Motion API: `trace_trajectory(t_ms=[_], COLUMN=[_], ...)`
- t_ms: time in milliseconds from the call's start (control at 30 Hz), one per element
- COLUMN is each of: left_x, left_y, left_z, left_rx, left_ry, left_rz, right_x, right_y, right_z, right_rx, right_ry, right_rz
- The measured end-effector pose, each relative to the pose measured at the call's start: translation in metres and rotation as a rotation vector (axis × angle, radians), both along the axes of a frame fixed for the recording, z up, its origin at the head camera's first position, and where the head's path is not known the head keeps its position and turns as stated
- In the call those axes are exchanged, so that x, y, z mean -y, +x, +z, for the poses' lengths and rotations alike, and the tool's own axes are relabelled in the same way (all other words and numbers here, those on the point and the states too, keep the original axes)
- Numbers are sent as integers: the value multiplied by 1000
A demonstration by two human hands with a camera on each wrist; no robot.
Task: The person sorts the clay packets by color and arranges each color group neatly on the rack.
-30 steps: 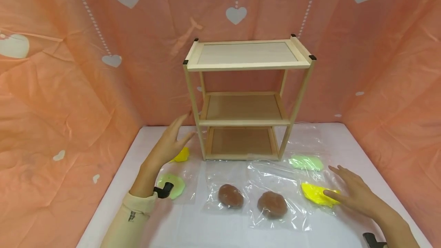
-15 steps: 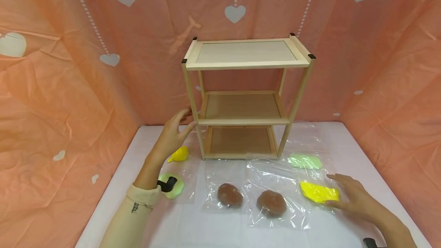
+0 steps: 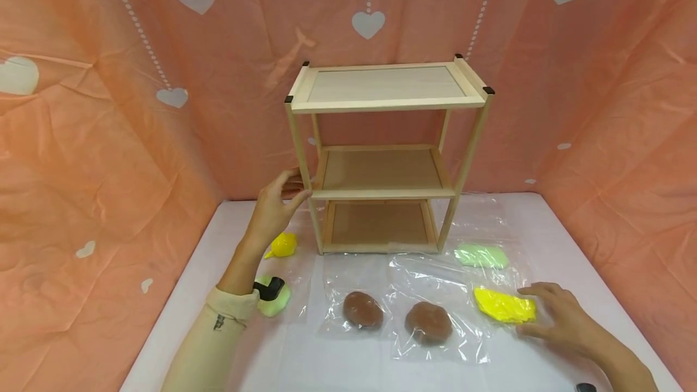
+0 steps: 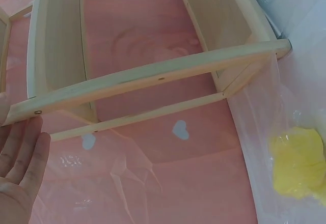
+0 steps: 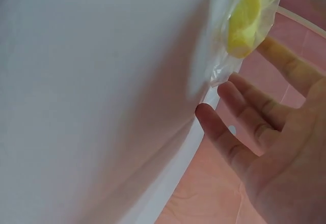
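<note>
A three-tier wooden shelf (image 3: 383,192) stands at the back middle of the table. My left hand (image 3: 272,207) is at its front left post, fingers behind and thumb at the front, holding it at middle-board height. The left wrist view shows the fingers of that hand (image 4: 20,158) against the post (image 4: 161,78). On the right, my right hand (image 3: 563,319) is beside a yellow lump in a clear bag (image 3: 504,306), its fingers loosely bent and gripping nothing. From the right wrist, the yellow lump (image 5: 245,23) is close to one fingertip; whether they touch, I cannot tell.
Two bagged brown lumps, the left one (image 3: 363,310) and the right one (image 3: 428,323), lie in front of the shelf. A pale green lump (image 3: 481,256) is at right. Yellow (image 3: 283,245) and green (image 3: 276,302) lumps lie at left. Pink curtains (image 3: 245,107) enclose the table (image 3: 337,374).
My left hand has moved up and right onto the shelf's post, and its fingers have bent around it. My right hand has lowered slightly, uncovering the yellow lump. The shelf shows no clear movement.
</note>
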State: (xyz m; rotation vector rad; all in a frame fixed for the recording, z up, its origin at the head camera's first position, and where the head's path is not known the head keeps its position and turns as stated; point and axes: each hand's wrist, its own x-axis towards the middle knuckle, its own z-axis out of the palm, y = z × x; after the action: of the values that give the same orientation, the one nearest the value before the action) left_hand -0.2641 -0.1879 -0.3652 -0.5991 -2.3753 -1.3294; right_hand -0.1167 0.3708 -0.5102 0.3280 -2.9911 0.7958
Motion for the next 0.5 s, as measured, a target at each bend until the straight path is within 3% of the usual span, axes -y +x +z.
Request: trace_trajectory(t_ms=[500], left_x=[-5], left_y=[-3], left_z=[-1], left_rx=[30], left_ry=[0], left_rz=[57], right_x=[-1], right_y=[-2], right_z=[0], right_rx=[36], right_ry=[54], right_rz=[10])
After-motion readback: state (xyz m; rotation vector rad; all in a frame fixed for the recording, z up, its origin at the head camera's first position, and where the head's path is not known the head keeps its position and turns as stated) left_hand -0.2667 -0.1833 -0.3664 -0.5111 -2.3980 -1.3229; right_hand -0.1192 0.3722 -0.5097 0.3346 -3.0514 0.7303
